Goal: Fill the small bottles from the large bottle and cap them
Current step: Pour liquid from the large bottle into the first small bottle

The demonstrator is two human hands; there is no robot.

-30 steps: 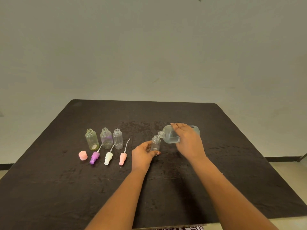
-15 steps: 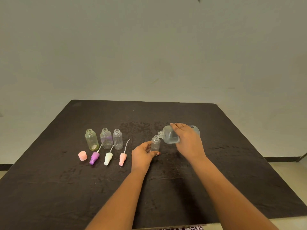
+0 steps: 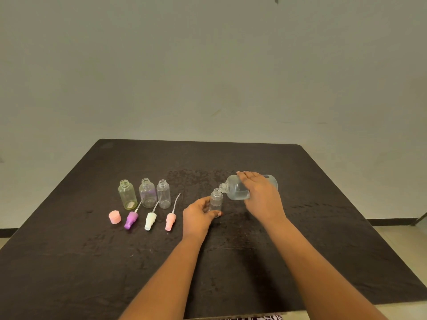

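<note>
Nothing shifts, pour holds | left hand point(image 3: 198, 218) clamps small bottle point(image 3: 216, 200) upright on table point(image 3: 328, 232) | right hand point(image 3: 262, 197) wraps large bottle point(image 3: 233, 191), long axis tipped left, mouth right at the small neck

3 bottles point(image 3: 147, 194) stand left of the held bottle point(image 3: 216, 201), 4 caps point(image 3: 150, 220) before them.
</note>
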